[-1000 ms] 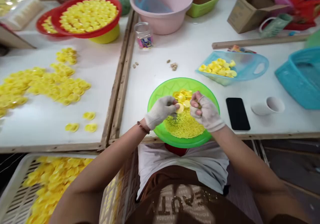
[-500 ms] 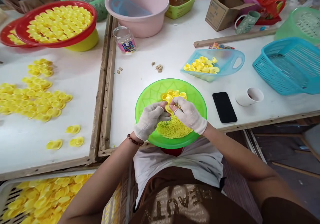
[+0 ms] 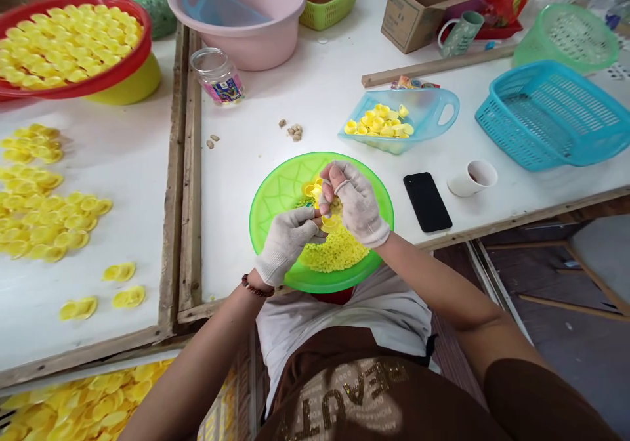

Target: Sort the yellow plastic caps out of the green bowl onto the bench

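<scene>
Feed shows a green plastic bowl (image 3: pixel 295 165) near the front of the desk (image 3: pixel 305 93), its bottom heaped with fine yellow granules (image 3: pixel 335 254) and a few curled yellow discs (image 3: pixel 311 189) lying toward the far side. The left hand (image 3: pixel 285 244) and the right hand (image 3: pixel 355 203) work directly over it, both in white knit gloves, with bare skin showing at the right hand's fingertips. My read of the step: one yellow disc (image 3: pixel 331 223) is being handled between the hands, just above the granules. The left hand is closed into a tight pinch at the disc's edge, and the right hand is curled, its thumb and fingers bent down toward the same spot. From this angle the fingers hide the contact, so I can't tell which hand actually has hold of it. The next move calls for keeping that pinch low over the bowl, so nothing drops onto the desk. Beyond the bowl, a pale blue tray (image 3: pixel 433 109) holds more yellow discs, with a black phone (image 3: pixel 427 202) and a white cup (image 3: pixel 472 182) off to the right.
</scene>
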